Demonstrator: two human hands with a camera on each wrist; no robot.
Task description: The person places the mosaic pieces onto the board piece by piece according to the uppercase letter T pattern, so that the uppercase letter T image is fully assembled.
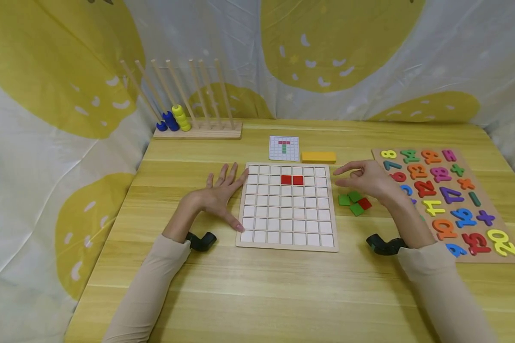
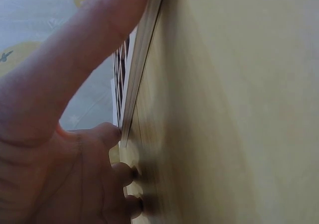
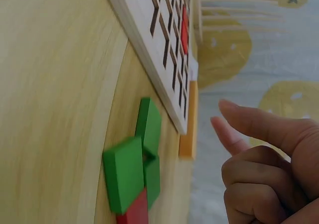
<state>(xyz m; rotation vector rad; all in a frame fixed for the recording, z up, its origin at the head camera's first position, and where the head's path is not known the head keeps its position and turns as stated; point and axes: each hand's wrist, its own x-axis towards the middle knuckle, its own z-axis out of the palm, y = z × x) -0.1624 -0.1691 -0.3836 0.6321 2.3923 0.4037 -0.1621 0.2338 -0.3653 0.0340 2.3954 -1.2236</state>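
A pale wooden grid board [image 1: 291,248] lies flat on the table, with two red square tiles [image 1: 298,180] side by side in its second row from the far edge. Along the board's left edge my left hand [image 1: 216,194] spreads its fingers, thumb and index tips touching the frame. My right hand [image 1: 366,178] hovers by the upper right corner, thumb and index finger stretched apart around nothing, the other fingers curled in. Below it lie three green tiles [image 3: 124,174] and a red tile [image 1: 364,204], loosely clustered and partly overlapping.
Behind the board lie a small card [image 1: 284,148] printed with a red and green T pattern and a yellow-orange block [image 1: 318,157]. An abacus [image 1: 197,134] with upright rods and blue and yellow beads stands back left. A number board [image 1: 508,258] lies right, beneath my right forearm.
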